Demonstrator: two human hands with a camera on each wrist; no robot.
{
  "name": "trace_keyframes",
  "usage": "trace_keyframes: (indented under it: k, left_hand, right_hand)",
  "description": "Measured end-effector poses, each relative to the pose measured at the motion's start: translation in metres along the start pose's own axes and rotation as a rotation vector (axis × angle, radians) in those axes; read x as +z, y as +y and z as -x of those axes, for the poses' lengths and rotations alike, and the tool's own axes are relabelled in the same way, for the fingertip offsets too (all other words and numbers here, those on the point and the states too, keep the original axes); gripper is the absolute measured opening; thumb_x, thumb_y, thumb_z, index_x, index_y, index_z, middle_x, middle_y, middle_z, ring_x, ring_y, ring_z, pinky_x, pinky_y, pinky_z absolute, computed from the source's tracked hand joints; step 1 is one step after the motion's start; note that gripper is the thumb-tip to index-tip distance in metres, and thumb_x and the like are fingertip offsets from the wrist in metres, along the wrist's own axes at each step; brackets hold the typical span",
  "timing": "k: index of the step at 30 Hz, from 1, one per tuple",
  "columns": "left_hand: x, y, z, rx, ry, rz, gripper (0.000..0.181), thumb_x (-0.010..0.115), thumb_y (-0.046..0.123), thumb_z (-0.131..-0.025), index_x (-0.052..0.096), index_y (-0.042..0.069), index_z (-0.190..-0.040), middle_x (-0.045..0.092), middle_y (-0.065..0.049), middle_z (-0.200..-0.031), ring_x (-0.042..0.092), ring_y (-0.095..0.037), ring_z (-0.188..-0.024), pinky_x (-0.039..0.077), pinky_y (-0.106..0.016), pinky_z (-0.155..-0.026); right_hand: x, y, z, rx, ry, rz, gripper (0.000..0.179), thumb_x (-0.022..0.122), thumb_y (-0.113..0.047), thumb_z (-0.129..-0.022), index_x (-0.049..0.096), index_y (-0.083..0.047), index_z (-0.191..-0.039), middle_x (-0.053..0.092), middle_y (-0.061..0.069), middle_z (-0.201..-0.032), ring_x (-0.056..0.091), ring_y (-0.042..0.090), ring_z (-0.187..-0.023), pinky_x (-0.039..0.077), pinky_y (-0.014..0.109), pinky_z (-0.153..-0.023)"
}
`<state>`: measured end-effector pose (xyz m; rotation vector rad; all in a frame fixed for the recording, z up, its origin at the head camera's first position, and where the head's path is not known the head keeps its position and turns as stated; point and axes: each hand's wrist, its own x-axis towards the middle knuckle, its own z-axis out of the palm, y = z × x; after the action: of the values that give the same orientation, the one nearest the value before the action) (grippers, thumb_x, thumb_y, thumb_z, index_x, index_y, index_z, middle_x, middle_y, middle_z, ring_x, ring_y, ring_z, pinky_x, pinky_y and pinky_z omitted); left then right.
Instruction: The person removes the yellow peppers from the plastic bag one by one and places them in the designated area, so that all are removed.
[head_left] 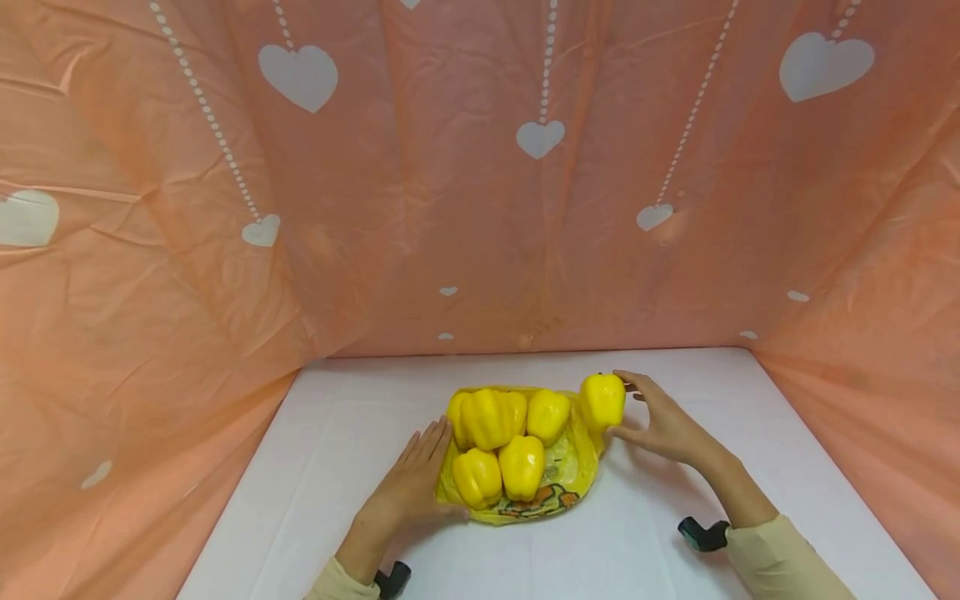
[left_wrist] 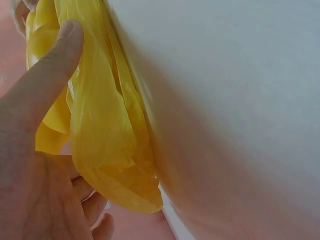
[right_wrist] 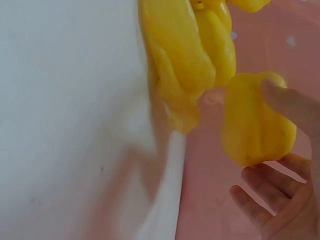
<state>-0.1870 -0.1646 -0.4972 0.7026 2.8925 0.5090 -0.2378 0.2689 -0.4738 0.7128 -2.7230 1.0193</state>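
Several yellow bell peppers (head_left: 522, 467) lie on a yellow plastic bag (head_left: 581, 467) with a printed pattern, spread on the white table. At the bag's right edge my right hand (head_left: 670, 425) holds one more bell pepper (head_left: 602, 401) between thumb and fingers. In the right wrist view this pepper (right_wrist: 257, 120) is lifted off the table, apart from the others. My left hand (head_left: 414, 477) rests against the bag's left side, its fingers straight. The left wrist view shows the thumb (left_wrist: 57, 65) lying along the crumpled bag (left_wrist: 105, 115), with the other fingers past its edge.
The white table (head_left: 315, 467) is enclosed at the back and sides by a pink-orange sheet (head_left: 465, 208) printed with white hearts. Dark devices (head_left: 702, 534) are worn at both wrists, by the beige sleeves (head_left: 780, 558).
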Motion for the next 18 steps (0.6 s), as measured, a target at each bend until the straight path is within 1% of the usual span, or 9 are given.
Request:
trace_keyframes:
  k: [4,11,18]
  left_hand:
    - [0.000,0.000,0.000,-0.001,-0.003,0.007,0.133,0.091,0.060,-0.077,0.021,-0.008,-0.167,0.017,-0.024,-0.177,0.018,-0.038,-0.164,0.013,-0.055,-0.135]
    - [0.000,0.001,0.000,0.015,0.002,0.024,0.134,0.091,0.060,-0.077,0.020,-0.008,-0.167,0.016,-0.024,-0.177,0.018,-0.039,-0.164,0.014,-0.055,-0.135]
    - [0.001,0.001,0.000,0.016,0.010,0.009,0.134,0.092,0.060,-0.076,0.021,-0.009,-0.167,0.017,-0.025,-0.177,0.019,-0.040,-0.164,0.015,-0.056,-0.135]
  right_hand:
    - [0.000,0.008,-0.004,0.004,0.004,-0.009,0.091,0.092,-0.014,-0.086,0.038,0.007,-0.157,0.052,0.030,-0.149,0.055,0.049,-0.131,0.050,0.067,-0.111]
    - [0.003,0.022,-0.010,0.021,0.009,-0.033,0.092,0.091,-0.009,-0.086,0.036,0.009,-0.158,0.050,0.031,-0.150,0.054,0.050,-0.132,0.048,0.069,-0.112]
    - [0.004,0.031,-0.017,0.050,0.003,-0.021,0.091,0.089,-0.013,-0.088,0.035,0.006,-0.159,0.049,0.032,-0.149,0.052,0.051,-0.133,0.047,0.069,-0.113]
